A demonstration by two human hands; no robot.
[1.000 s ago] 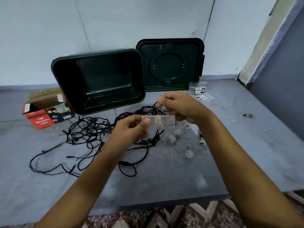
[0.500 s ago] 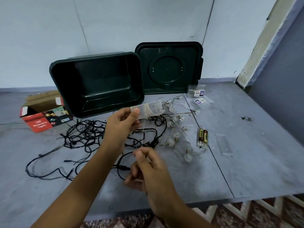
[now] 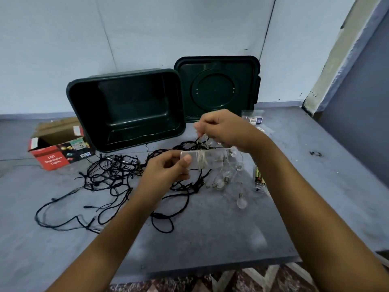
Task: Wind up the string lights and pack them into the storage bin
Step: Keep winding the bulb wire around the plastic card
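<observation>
My left hand pinches one end of a clear battery case that has thin pale wire wound round its middle. Above and behind the case, my right hand pinches that wire, which runs down to the wraps. Clear bulbs of the same light string lie loose on the table under my right forearm. A black string of lights sprawls in a tangle on the left. The dark green storage bin lies tipped on its side at the back, holding nothing.
The bin's lid leans on the wall beside it. A red LED lights box stands open at the left. Two batteries lie by my right arm, small plastic packets behind it. The grey table ends close in front.
My right hand swung from below the case, near me, up and over to behind it, carrying the wire round. The left hand lowered the case a little.
</observation>
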